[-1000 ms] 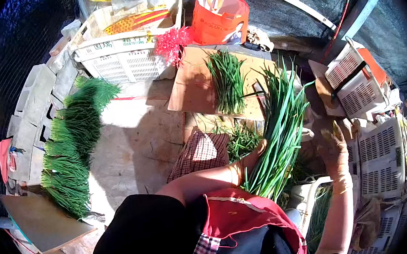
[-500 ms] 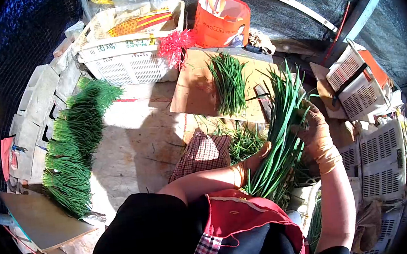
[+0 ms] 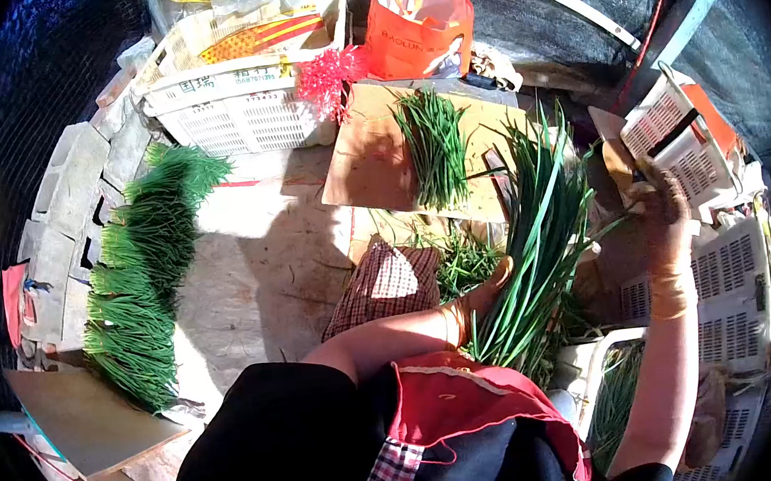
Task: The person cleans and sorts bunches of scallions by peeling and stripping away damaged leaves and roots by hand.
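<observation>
My left hand (image 3: 487,297), in a tan glove, is closed around the lower part of a large bunch of long green chives (image 3: 544,233). The bunch leans with its tips up and to the right. Off to the right of it is my gloved right hand (image 3: 665,216), raised, its fingers bent together. A thin chive leaf reaches from the bunch's side to those fingers. On a cardboard sheet (image 3: 368,162) ahead lies a smaller bundle of chives (image 3: 435,151). Loose green trimmings (image 3: 466,270) lie just beyond my left hand.
A long row of chive bundles (image 3: 141,285) lines the left side by concrete blocks (image 3: 69,180). At the back stand a white crate (image 3: 242,124), red ties (image 3: 331,79) and an orange bag (image 3: 416,35). More crates (image 3: 729,289) are at right; a checkered cloth (image 3: 381,288) lies ahead.
My right hand has moved away from the bunch, to the right and slightly up, with a thin leaf at its fingers. My left hand keeps its hold on the chives.
</observation>
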Motion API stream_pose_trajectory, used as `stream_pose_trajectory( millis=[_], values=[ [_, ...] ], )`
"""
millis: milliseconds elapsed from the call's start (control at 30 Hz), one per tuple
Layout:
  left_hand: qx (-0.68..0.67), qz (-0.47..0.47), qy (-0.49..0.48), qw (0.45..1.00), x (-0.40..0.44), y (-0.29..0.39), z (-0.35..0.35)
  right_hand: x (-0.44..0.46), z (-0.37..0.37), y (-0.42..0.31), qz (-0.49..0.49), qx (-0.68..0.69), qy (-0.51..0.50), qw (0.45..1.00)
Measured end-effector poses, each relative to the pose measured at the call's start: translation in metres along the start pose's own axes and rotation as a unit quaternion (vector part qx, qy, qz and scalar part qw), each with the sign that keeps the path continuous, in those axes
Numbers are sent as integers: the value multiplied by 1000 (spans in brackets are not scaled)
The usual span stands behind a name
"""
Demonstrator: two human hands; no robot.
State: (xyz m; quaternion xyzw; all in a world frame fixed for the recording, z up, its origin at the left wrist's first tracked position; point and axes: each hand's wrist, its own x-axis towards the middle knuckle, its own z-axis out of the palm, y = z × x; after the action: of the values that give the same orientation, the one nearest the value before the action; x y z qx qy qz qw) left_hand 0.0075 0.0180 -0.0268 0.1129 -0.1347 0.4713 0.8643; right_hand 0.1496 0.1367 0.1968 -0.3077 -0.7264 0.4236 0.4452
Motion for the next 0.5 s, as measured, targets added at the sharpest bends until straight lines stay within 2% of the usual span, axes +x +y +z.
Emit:
stream_pose_trajectory(
  millis=[33, 67, 100, 200, 267, 300, 400, 433, 467, 500],
  values=[
    [-2, -3, 3, 1000, -2, 1, 2, -4, -4, -12, -11, -64, 14, 998],
    [38, 6, 25, 999, -3, 4, 8, -2, -18, -10, -111, -213, 14, 971],
    [39, 15, 56, 998, -4, 5, 10, -12, -34, -15, 0, -112, 69, 991],
    [38, 26, 109, 993, -8, 6, 24, -36, -63, -24, 7, -118, 148, 982],
    [72, 52, 125, 988, -10, 6, 15, -64, -80, -13, 66, -38, 182, 980],
    [47, 23, 121, 991, -8, 3, 36, -82, -118, 20, 69, -110, 183, 974],
    [41, 28, 137, 989, -9, 4, 34, -136, -161, 91, 115, 93, 244, 958],
    [84, 19, 149, 985, -11, 9, 42, -150, -160, 102, 115, 179, 255, 943],
    [59, 11, 155, 986, -11, 10, 38, -165, -159, 114, 174, -35, 194, 965],
    [34, 4, 162, 986, -10, 9, 34, -174, -141, 110, 212, -250, 121, 937]
  ],
)
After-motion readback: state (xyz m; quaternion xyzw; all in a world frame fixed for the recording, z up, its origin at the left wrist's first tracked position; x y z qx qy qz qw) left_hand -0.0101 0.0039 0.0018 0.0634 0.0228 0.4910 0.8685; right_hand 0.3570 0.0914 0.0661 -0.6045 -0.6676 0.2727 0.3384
